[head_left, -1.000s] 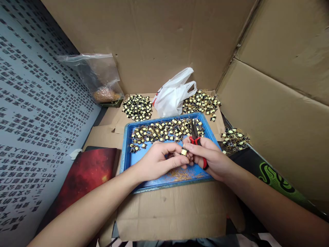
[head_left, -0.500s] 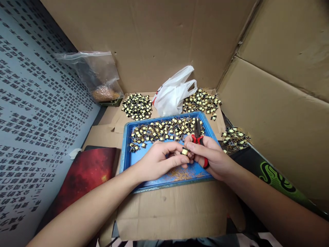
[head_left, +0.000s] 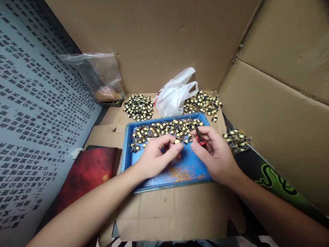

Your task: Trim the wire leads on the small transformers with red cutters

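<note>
Between the thumb and fingers of my left hand (head_left: 160,156) is a small transformer (head_left: 177,141), black with a pale yellow wrap. My right hand (head_left: 218,154) is closed around red-handled pliers (head_left: 200,135); their dark jaws point up and away, and most of the handles are hidden in the palm. A gap separates the two hands. Both are over a blue tray (head_left: 151,188). A heap of similar transformers (head_left: 160,129) with copper-coloured wire leads fills its far side. Cut wire bits (head_left: 182,174) lie in its near part.
Beyond the tray are two more transformer piles, one at left (head_left: 138,107) and one at right (head_left: 203,102), with a white plastic bag (head_left: 171,99) between. A further pile (head_left: 236,140) sits right. A clear zip bag (head_left: 106,82) holds wire bits. Cardboard walls (head_left: 154,41) enclose the back and right.
My hands have moved apart, the left one keeping the transformer. The right hand has turned the pliers, so their handles show less and the jaws tilt differently.
</note>
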Action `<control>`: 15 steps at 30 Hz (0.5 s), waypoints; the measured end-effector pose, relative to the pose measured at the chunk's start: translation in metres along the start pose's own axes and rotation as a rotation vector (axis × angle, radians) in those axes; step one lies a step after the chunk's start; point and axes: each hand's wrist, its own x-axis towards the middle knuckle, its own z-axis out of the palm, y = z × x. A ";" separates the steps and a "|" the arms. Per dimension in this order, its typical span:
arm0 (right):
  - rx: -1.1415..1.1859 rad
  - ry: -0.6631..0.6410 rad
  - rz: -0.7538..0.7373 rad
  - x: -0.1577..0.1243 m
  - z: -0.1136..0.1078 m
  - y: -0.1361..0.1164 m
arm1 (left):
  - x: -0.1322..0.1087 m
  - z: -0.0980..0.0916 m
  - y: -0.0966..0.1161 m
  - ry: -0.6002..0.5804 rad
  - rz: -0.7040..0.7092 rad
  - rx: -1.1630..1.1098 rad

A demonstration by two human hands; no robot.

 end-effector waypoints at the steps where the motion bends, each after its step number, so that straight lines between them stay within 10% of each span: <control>1: -0.073 0.005 -0.028 0.000 -0.001 -0.001 | 0.000 0.000 0.000 0.013 0.002 0.000; 15: -0.384 -0.013 -0.257 0.004 0.001 -0.010 | 0.001 0.000 -0.001 -0.102 0.193 0.351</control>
